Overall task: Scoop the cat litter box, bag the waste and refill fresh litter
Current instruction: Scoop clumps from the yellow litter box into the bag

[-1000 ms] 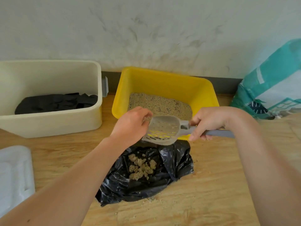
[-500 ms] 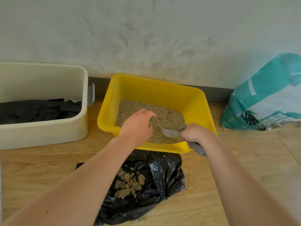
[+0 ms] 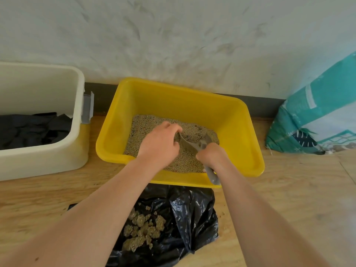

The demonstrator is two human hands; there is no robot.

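Observation:
A yellow litter box holds tan litter against the wall. My right hand grips the grey handle of a slotted scoop, whose head is dug into the litter. My left hand hovers over the litter, its curled fingers touching the scoop's left rim. In front of the box lies an open black waste bag with a pile of clumps on it. A teal and white litter sack leans against the wall at the right.
A cream bin with dark bags inside stands to the left on the wooden floor. A few crumbs of litter lie near the bag's right edge.
The scoop went from above the black bag forward into the yellow box and now digs into the litter. Both hands moved with it; my view shifted closer.

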